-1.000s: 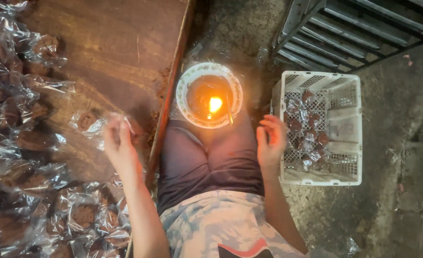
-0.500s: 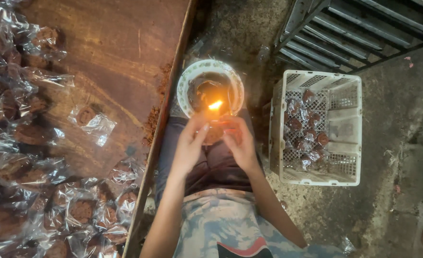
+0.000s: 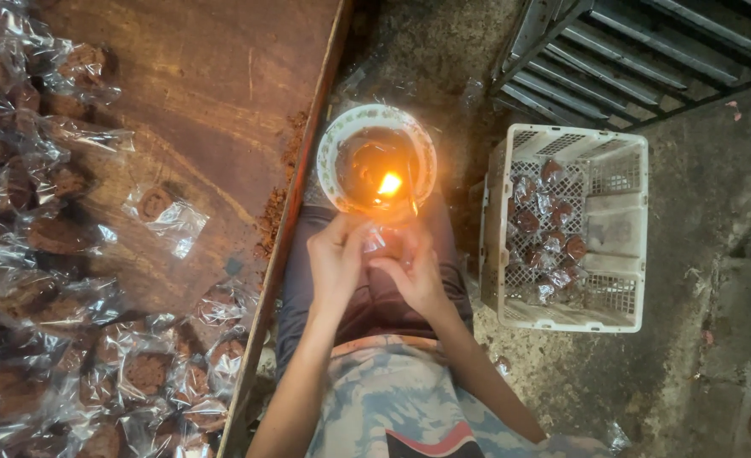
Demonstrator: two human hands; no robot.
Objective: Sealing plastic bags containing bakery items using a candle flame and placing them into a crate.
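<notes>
left hand [image 3: 335,259] and right hand [image 3: 414,270] are pinching clear packet [image 3: 384,242] | flame [image 3: 388,182] at 12 o'clock | seeming light, crinkly, slippery; gripping edges best

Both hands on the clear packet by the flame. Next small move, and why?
Probably ease the packet's open edge toward the flame. Left hand and right hand pinch it just short of the bowl, while the crate holds similar wrapped pieces.

bowl [image 3: 333,161] lies between wooden board [image 3: 197,110] left, crate [image 3: 626,220] right.
</notes>
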